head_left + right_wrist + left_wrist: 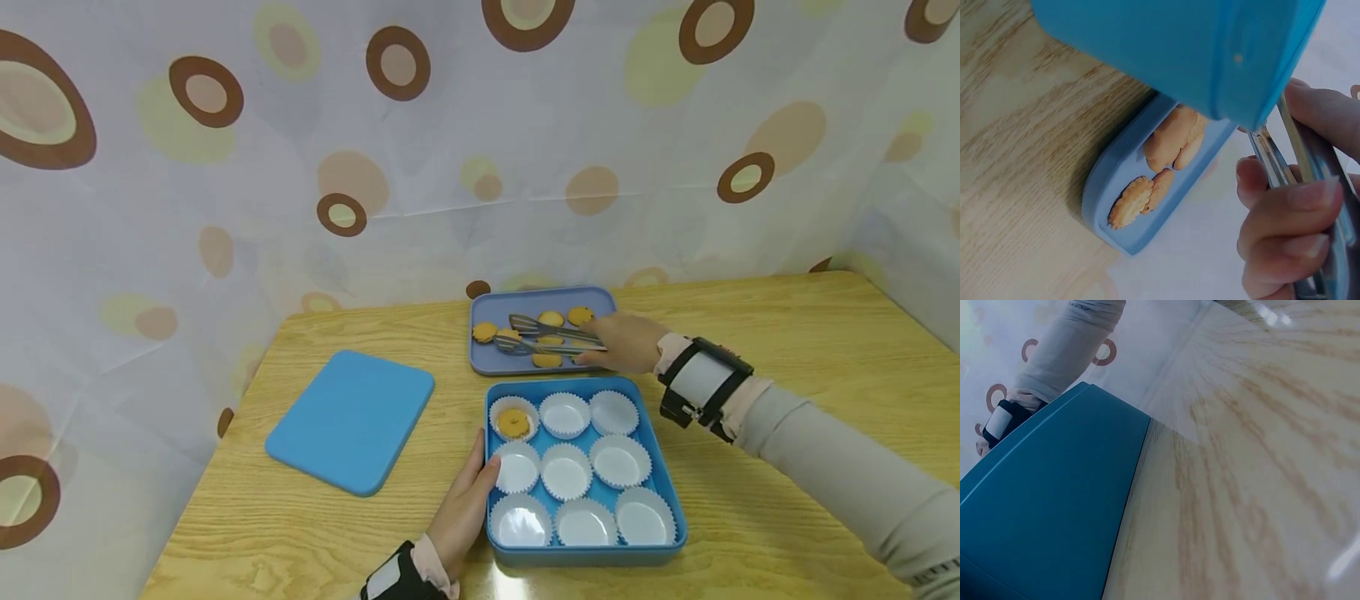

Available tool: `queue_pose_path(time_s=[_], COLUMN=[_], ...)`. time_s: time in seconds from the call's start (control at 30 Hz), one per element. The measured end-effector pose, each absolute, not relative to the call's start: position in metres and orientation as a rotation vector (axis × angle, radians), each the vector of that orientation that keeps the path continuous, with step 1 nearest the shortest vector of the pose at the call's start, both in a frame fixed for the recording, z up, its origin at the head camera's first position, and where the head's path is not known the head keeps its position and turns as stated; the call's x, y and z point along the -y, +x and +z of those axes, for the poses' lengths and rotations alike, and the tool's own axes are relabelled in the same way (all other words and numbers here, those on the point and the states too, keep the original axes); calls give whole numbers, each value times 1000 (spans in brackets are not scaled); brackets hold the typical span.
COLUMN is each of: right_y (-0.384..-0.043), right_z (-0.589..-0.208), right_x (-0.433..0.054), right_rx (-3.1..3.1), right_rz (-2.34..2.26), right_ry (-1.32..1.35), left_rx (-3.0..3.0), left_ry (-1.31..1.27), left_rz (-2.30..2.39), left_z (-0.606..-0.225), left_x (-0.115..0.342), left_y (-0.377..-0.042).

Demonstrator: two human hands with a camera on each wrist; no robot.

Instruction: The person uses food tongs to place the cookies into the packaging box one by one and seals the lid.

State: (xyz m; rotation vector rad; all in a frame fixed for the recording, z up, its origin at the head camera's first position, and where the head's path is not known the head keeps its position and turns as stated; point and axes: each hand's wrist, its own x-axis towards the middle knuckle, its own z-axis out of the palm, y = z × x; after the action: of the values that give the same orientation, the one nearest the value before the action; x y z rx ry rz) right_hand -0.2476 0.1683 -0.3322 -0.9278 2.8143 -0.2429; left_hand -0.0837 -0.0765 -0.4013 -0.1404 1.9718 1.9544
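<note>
My right hand (626, 343) grips metal tongs (528, 325). Their two slotted heads stand apart over the cookies (551, 318) on a bluish-purple tray (477, 360); whether they touch a cookie I cannot tell. In the right wrist view, curled fingers (1291, 212) wrap the tong handles. My left hand (465, 500) holds the left wall of a blue box (585, 557), thumb at the rim. Rows of white fluted paper cups (566, 472) line the box. One scalloped cookie (513, 423) lies in the far-left cup.
A flat blue lid (351, 421) lies on the wooden table (240, 525) to the left of the box. The tray stands just behind the box. Behind the table hangs a patterned cloth (442, 158).
</note>
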Motion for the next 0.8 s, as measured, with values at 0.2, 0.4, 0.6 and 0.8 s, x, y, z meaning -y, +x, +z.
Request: queue_pose_path(time_s=[0.2,0.4,0.6,0.8], right_y=[-247,-247,-246,-245], right_z=[-332,-331,-332,-333], right_x=[-170,-169,-170,-172], right_rx=[-2818,-2822,-2826,-2811], right_rz=[-243,-244,-245,-271], right_ry=[-946,-947,-954,-944], left_rx=[-1969,-1973,-1977,-1974], left_ry=[-144,-138,-132,-137], left_rz=[1951,1947,1948,1947], left_z=[-400,-399,-399,-399], left_x=[76,76,76,76], left_y=[-84,-84,-84,-84])
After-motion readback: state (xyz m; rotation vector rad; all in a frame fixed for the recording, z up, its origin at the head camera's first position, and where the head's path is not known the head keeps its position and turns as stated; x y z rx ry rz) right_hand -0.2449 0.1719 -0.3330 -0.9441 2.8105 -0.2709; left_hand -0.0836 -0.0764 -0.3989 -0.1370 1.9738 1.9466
